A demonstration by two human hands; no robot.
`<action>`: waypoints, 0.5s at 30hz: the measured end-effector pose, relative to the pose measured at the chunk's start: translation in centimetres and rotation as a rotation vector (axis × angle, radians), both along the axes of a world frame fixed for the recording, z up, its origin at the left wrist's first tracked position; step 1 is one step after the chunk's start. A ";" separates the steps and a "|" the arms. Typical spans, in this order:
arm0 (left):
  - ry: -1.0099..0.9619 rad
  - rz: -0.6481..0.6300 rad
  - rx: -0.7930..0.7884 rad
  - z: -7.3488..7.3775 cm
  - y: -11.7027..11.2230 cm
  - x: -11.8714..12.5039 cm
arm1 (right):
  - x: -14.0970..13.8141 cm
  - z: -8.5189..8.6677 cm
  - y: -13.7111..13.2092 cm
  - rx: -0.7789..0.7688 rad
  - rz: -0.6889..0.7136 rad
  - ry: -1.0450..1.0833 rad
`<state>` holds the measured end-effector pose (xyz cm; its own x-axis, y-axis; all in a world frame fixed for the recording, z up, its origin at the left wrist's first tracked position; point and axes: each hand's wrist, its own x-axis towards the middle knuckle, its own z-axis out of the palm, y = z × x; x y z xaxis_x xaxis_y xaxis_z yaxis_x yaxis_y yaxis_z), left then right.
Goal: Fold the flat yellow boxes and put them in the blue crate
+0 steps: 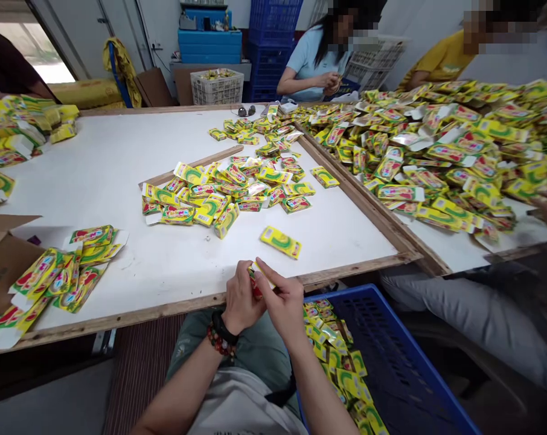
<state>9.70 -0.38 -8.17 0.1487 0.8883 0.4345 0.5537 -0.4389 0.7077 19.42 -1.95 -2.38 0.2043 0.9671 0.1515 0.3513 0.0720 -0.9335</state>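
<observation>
Between both hands, at the table's front edge, is a small printed carton (256,287) with red and white parts showing. My left hand (243,297) wraps its fingers round the carton's left side. Thumb and fingers of my right hand (282,296) pinch it from the right, near its top end. Much of the carton is hidden by the fingers. Just beyond my hands, a single yellow-green carton (281,241) lies flat. Farther back is a loose pile of similar cartons (214,196) on the white table (174,260).
A blue crate (386,338) partly filled with cartons stands at my right. Wooden strips (359,205) divide the table, with a large carton heap (459,151) beyond. Flattened cartons (74,266) and a cardboard box (6,260) lie left. Other people sit around the table.
</observation>
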 end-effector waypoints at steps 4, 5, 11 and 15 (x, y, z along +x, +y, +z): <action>-0.027 0.025 -0.011 -0.4 0.0 0.1 | 0.1 0.2 0.4 -0.027 0.043 0.089; -0.039 0.036 -0.024 -0.5 0.0 0.1 | 0.1 0.2 0.4 -0.018 0.081 0.082; -0.113 0.022 -0.143 0.2 0.0 -0.1 | 0.0 -0.3 0.0 0.189 0.279 -0.164; -0.200 -0.221 -0.046 1.0 0.0 -0.7 | 2.5 0.0 -2.1 0.157 0.213 -0.263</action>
